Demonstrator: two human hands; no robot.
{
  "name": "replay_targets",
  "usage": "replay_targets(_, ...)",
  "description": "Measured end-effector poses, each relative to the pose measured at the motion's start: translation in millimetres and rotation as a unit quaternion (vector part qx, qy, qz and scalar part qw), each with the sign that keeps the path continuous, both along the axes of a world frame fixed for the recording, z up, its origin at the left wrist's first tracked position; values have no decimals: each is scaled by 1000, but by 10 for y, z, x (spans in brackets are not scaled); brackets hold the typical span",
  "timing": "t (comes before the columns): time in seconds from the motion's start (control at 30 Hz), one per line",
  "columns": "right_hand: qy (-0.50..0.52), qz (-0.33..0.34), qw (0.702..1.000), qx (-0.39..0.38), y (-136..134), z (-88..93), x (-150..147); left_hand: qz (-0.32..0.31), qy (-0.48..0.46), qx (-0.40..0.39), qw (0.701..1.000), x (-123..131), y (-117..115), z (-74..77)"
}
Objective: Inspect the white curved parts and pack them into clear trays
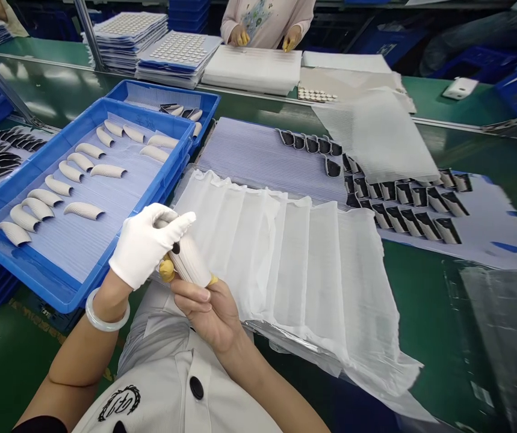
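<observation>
A cream, ribbed, curved shell piece is held between my two hands, just above my lap. My left hand, in a white glove, has its fingers closed at the upper end of the piece, where a small dark patch shows. From below, my right hand, bare with yellow finger covers, grips the lower end. To the left, a blue tray holds several similar curved pieces on a ribbed liner. In front of my hands lies a white pleated cloth-like sheet.
Several dark-lined pieces lie in rows on liner sheets at the right. A translucent sheet covers part of them. Across the bench, a co-worker's hands are over a white stack. A metal post stands at the left.
</observation>
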State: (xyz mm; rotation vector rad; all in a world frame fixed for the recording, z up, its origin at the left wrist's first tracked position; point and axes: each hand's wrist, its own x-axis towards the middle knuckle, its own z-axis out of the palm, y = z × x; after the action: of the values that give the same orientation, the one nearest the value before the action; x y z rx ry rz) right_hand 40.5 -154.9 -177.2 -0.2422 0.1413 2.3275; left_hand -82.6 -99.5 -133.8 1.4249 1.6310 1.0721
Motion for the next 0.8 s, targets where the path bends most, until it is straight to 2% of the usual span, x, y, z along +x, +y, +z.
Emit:
replay_targets(0.17,-78,-13,992,101,50,-31,48,-49,-87,-2,995,-19,-18,25)
replay_targets(0.3,-198,-64,968,143,74,-40,132,-87,-128,-13,988,-42,-19,23)
replay_targets(0.43,-282,-77,939,182,84,-7,234,-110,-126,7,986,-24,-6,26)
replay_targets(0.53,-356,-86,907,210,86,1,306,-109,-95,45,988,29,9,57)
replay_targets(0.67,-441,-100,853,260,82,-11,386,-98,17,118,988,150,36,89)
replay_targets(0.8,-493,-92,821,272,57,1,455,-63,88,127,986,264,106,28)
